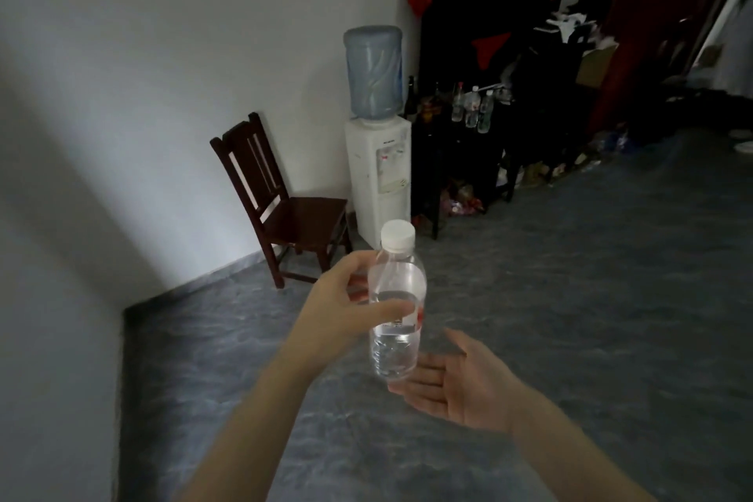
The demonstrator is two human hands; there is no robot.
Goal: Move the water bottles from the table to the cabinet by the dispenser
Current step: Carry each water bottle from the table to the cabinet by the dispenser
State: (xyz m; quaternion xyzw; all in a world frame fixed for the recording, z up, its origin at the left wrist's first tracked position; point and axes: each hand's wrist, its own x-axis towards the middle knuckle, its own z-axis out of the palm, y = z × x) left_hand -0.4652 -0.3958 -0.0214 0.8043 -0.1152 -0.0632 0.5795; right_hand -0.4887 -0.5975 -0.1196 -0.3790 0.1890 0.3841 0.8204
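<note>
My left hand [346,298] gripped clear water bottle [395,306] near its shoulder, upright, at lower centre of frame. My right hand [460,383] was open, palm up, just under bottle base; touching or not, I could not tell. Dispenser [379,159] and dark cabinet [460,159] stood at upper centre, well apart from me. Three clear bottles [472,106] already stood on cabinet. I judged this bottle only halfway. Table not visible, so remaining number unknown.
</note>
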